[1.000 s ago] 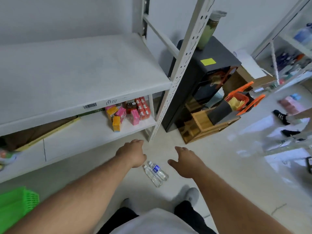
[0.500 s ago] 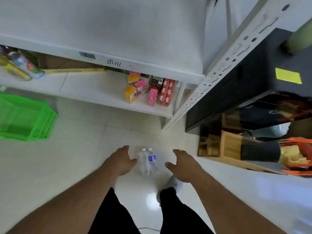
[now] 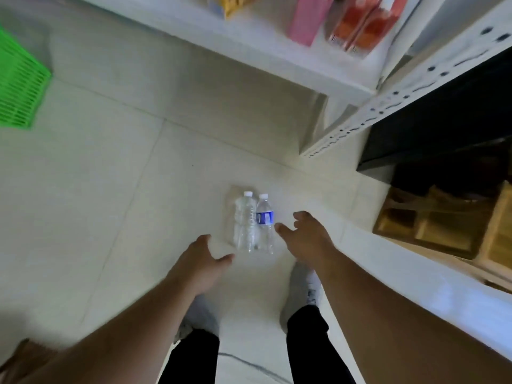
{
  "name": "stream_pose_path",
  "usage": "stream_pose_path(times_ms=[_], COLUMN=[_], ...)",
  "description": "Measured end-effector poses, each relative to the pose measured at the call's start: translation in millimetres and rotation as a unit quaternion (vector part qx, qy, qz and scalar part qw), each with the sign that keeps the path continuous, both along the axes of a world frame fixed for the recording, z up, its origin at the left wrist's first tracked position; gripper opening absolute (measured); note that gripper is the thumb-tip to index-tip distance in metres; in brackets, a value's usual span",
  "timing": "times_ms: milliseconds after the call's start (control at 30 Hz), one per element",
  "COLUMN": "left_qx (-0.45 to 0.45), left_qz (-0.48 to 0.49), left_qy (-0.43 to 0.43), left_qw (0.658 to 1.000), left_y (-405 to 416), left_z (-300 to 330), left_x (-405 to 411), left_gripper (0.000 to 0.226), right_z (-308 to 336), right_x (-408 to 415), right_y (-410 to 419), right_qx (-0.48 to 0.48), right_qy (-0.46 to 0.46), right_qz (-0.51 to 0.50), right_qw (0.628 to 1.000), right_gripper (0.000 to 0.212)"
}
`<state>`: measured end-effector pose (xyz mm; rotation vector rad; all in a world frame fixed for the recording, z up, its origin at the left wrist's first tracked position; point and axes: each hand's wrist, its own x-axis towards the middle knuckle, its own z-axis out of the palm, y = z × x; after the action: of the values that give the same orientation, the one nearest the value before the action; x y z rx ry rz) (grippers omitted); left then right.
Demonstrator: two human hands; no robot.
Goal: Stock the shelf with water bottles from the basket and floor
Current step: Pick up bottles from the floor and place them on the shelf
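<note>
While we look straight down at the floor point(image 3: 116, 189), two water bottles lie side by side and touching on the tiles, caps pointing toward the shelf point(image 3: 249, 48). The clear bottle point(image 3: 245, 223) is on the left; the blue-label bottle point(image 3: 265, 221) is on the right. Our left hand point(image 3: 201, 259) hangs just beside the clear bottle's base, fingers loosely spread, thumb out toward it, holding nothing. Our right hand point(image 3: 306, 235) sits just beside the blue-label bottle, thumb near its label, fingers relaxed and slightly curled, also holding nothing. We cannot tell whether the thumb touches the bottle. Green basket point(image 3: 19, 87) is at the left edge, well apart from the bottles; contents not visible. Lowest shelf board carries a pink carton point(image 3: 304, 20) and red packs point(image 3: 363, 23), blurred. Wooden crate point(image 3: 443, 223) stands at right. Grey shoes point(image 3: 307, 284) just below the bottles.
</note>
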<state>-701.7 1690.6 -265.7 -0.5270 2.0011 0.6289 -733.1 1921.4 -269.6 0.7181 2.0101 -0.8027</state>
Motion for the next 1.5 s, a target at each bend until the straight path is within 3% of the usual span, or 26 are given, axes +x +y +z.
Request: stream_pose_path(times_ms=[167, 367, 467, 633, 767, 967, 1100, 1233, 1367, 1500], left_qx=[-0.003, 0.008, 0.003, 0.009, -0.007, -0.005, 0.041, 0.067, 0.108, 0.147], left_qz=[0.03, 0.081, 0.085, 0.113, 0.097, 0.099, 0.154, 0.194, 0.239, 0.268], left_qy=[0.022, 0.023, 0.028, 0.034, 0.044, 0.038, 0.036, 0.072, 0.105, 0.159], left_qw=[0.999, 0.996, 0.996, 0.993, 0.994, 0.994, 0.986, 0.976, 0.959, 0.939], left_y=[22, 52, 56, 49, 44, 39, 30, 15, -9, -40], left_z=[-169, -292, -318, -322, -317, -325, -303, -237, -130, 10], left_x=[5, 12, 20, 24, 24, 12, 10, 0, -17, -35], left_gripper=[0.093, 0.098, 0.098, 0.085, 0.082, 0.042, 0.032, 0.036, 0.03, 0.029], right_z=[-171, -293, -317, -318, -315, -324, -302, -234, -122, 31], right_x=[2, 6, 13, 18, 16, 2, 1, -18, -59, -102], right_y=[5, -2, -1, 3, 0, -4, -7, -14, -32, -59], right_qx=[0.018, -0.004, -0.007, -0.017, -0.002, 0.009, 0.01, -0.013, -0.045, -0.08], right_qy=[0.004, 0.032, 0.046, 0.076, 0.065, 0.043, 0.08, 0.121, 0.166, 0.209], right_qz=[-0.075, -0.073, -0.087, -0.097, -0.079, -0.045, -0.034, -0.054, -0.049, -0.006], right_qw=[0.997, 0.997, 0.995, 0.992, 0.995, 0.998, 0.996, 0.991, 0.984, 0.975], right_gripper=[0.079, 0.085, 0.081, 0.052, 0.05, 0.042, 0.037, 0.031, 0.027, 0.03])
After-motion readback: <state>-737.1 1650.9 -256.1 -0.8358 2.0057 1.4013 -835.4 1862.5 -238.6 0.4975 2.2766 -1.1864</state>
